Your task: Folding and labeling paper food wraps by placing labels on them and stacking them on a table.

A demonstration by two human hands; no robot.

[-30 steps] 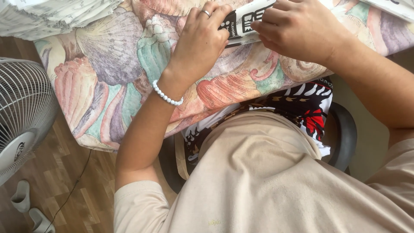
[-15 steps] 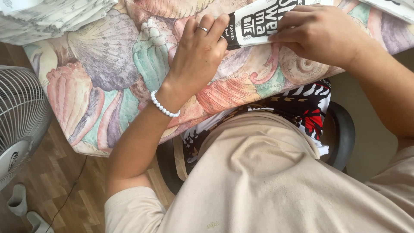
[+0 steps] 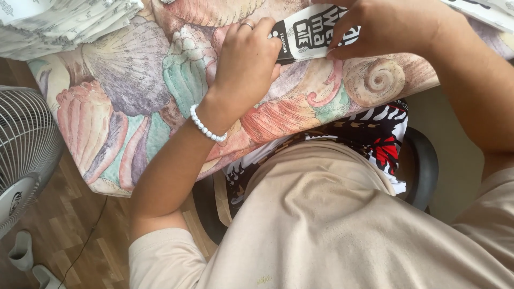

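Two hands pinch one flat black-and-white carton [image 3: 313, 33] at the far edge of our bench [image 3: 134, 80]. Our left hand [image 3: 247, 60] clamps its near end, and our right hand [image 3: 388, 27] grips the other end from above. We cannot tell whether anything is inside it. A shell-patterned cloth [image 3: 369, 80] covers the bench. A stack of printed sheets [image 3: 64, 24] lies at the far left corner, well apart. A fan [image 3: 24, 155] stands on the wooden floor [image 3: 80, 235] beside the bench.
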